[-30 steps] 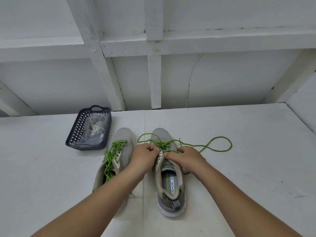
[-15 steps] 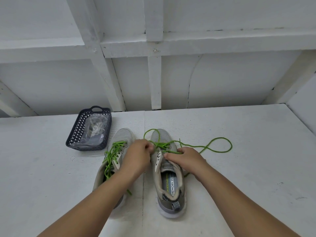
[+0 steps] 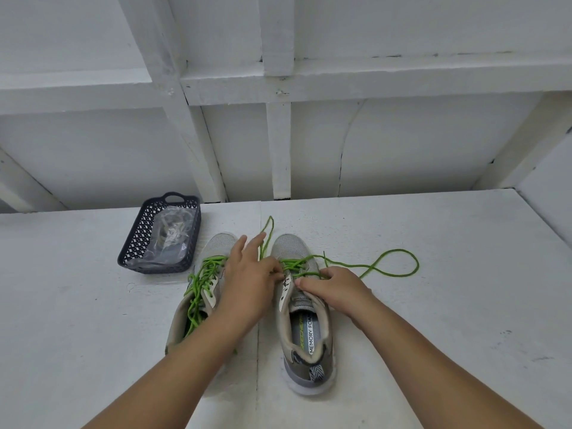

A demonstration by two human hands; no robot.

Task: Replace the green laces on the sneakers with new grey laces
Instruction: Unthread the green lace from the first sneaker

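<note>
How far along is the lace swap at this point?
Early. Done: the right sneaker's green lace is out of its upper eyelets, one end trailing on the table. In hand: the left hand pulls a loop while the right hand steadies the shoe. Left: the left sneaker is fully laced; bagged laces sit in the basket.

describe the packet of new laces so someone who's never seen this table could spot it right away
On the white table, look left of the two sneakers to the dark blue lattice basket. The clear plastic packet of pale laces lies inside it, the only thing there.
</note>
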